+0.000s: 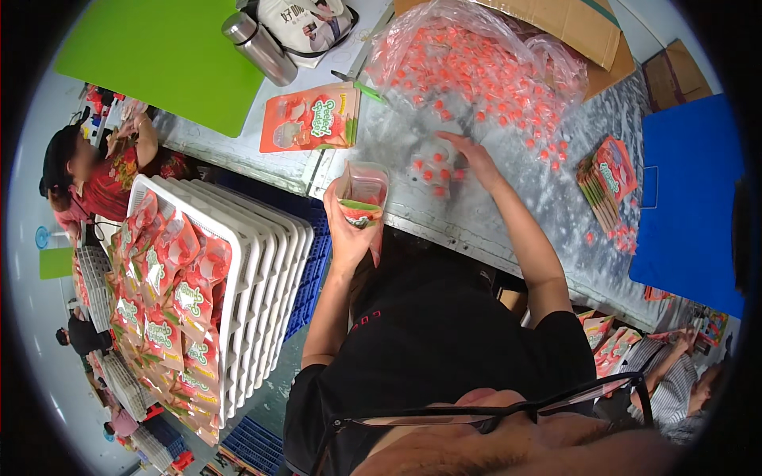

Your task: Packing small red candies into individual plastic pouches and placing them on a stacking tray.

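- A grey-topped counter point(468, 218) is seen crossing the workroom, its near edge faced by a worker in a black T-shirt point(468, 345).
- Beside the worker's left arm, off the counter's near edge, a tall stack of white plastic crates point(250, 262) is topped with filled red pouches point(163, 278).
- The counter's far left corner is covered by a lime-green board point(167, 63); by its right end, a blue panel point(690, 190) is propped.
- At the far edge, an opened cardboard box point(571, 32) is fronted by a clear plastic bag point(556, 59), from which red-and-clear wrapped pieces point(468, 71) are spilled.
- A white carry bag point(305, 28) and a steel flask point(262, 51) are set side by side just right of the green board.
- Flat red pouches point(309, 119) are piled between the flask and the near edge; more printed pouches point(607, 178) are stacked toward the right end.
- An open pouch point(359, 213) is held upright at the near edge in the left hand point(345, 238), the fingers curled around it; a clear plastic container point(369, 176) is seen at its mouth.
- The right hand point(475, 159) is held just beside a small cluster of wrapped pieces, one finger extended; whether anything is pinched cannot be told.
- A green-handled tool point(367, 91) is left beside the flat pile.
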